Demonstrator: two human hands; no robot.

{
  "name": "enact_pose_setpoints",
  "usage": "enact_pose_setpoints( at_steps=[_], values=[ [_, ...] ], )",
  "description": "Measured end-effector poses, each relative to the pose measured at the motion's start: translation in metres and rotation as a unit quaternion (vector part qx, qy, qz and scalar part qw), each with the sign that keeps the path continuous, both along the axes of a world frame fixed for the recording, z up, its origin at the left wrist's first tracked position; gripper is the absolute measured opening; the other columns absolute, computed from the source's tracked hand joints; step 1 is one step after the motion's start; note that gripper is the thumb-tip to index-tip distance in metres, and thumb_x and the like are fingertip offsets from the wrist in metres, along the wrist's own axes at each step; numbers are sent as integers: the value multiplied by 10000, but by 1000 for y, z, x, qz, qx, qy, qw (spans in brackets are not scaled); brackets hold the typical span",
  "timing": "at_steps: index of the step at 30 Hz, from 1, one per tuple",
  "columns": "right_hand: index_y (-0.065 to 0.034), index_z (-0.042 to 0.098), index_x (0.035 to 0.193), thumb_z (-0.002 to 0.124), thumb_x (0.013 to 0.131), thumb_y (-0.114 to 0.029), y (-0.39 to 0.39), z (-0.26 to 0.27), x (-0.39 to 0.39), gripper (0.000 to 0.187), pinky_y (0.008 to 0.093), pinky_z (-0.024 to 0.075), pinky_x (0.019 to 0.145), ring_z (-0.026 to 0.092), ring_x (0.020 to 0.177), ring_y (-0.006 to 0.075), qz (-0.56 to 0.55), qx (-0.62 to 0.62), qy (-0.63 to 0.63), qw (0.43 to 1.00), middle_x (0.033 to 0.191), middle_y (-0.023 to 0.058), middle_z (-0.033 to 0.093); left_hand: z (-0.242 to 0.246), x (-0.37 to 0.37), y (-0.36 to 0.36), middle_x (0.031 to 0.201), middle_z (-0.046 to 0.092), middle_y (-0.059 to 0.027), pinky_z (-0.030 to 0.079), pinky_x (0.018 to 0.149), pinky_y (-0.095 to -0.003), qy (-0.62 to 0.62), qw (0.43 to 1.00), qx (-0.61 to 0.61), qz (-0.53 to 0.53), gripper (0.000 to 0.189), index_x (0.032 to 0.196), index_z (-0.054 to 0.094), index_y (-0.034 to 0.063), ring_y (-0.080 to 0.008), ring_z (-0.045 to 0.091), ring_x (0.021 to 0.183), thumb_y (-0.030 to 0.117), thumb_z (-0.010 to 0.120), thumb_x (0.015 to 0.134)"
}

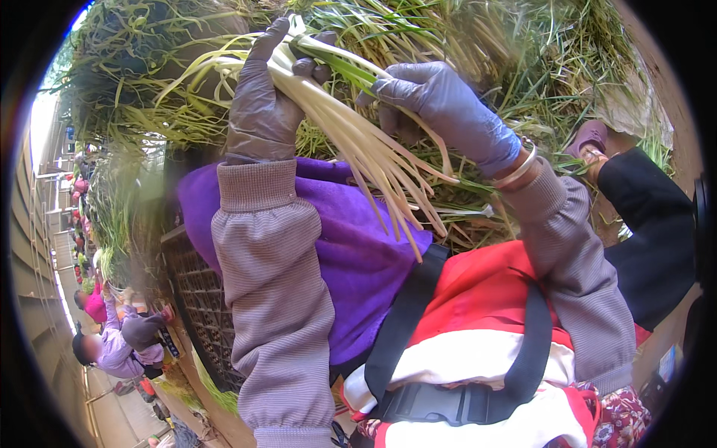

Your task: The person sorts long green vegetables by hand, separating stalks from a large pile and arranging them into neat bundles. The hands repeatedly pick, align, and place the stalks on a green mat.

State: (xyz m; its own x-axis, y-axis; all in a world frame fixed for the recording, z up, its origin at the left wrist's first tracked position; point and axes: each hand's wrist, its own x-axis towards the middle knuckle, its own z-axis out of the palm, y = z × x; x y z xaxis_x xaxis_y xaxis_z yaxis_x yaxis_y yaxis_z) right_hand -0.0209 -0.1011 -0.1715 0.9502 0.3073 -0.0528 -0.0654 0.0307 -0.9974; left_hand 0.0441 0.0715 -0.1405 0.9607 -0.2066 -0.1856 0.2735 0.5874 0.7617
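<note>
My left hand (269, 95), in a thin grey glove, grips a bunch of long pale stalks (336, 123), like blanched chives or young garlic. Their whitish root ends fan out downward to the right; curling yellow-green leaves trail to the left. My right hand (448, 106), gloved in the same way and with a pale bangle at the wrist, pinches a green leaf (350, 73) and a thin stalk at the right of the bunch. Some fingertips of both hands are hidden. Below the bunch, a purple cloth (358, 224) lies over my lap.
Heaps of green leaves and stalks (549, 73) spread beyond my hands. A dark plastic crate (201, 313) stands at the left. Further left, a person in a lilac top (120, 355) sits near others. A leg in black trousers (644, 235) extends at the right.
</note>
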Motion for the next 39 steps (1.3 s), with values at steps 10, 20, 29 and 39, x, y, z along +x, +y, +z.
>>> enact_pose_setpoints(
  at_steps=[10, 20, 29, 39],
  values=[
    [-4, 545, 726, 546, 721, -131, 1, -25, 1, 127, 330, 413, 457, 517, 501, 298, -236, -280, -345, 864, 567, 154, 522, -12, -16, -28, 731, 536, -105, 479, 561, -272, -8, 984, 159, -78, 221, 868, 522, -55, -157, 531, 597, 49, 605, 691],
    [8, 557, 755, 547, 713, -119, 3, -34, -4, 134, 338, 440, 497, 539, 578, 317, -222, -317, -416, 823, 650, 163, 546, -18, -22, -38, 737, 545, -84, 455, 609, -271, -67, 971, 220, -71, 160, 817, 537, -30, -166, 539, 644, 63, 584, 695],
    [2, 579, 727, 509, 785, -215, -4, -27, 0, 235, 270, 411, 439, 515, 449, 175, -235, -59, -134, 961, 558, 111, 547, -22, -19, -38, 619, 524, -82, 450, 511, -267, -20, 989, 135, -56, 121, 743, 523, -29, -171, 524, 523, 12, 571, 640],
    [-10, 489, 611, 448, 761, -218, -46, 10, 14, 260, 355, 396, 468, 466, 444, 210, -384, -281, -298, 828, 499, 124, 472, -10, -22, -32, 745, 547, -141, 441, 534, -267, 87, 993, 69, -50, 354, 955, 452, -31, -150, 504, 547, 51, 624, 656]
  ],
)
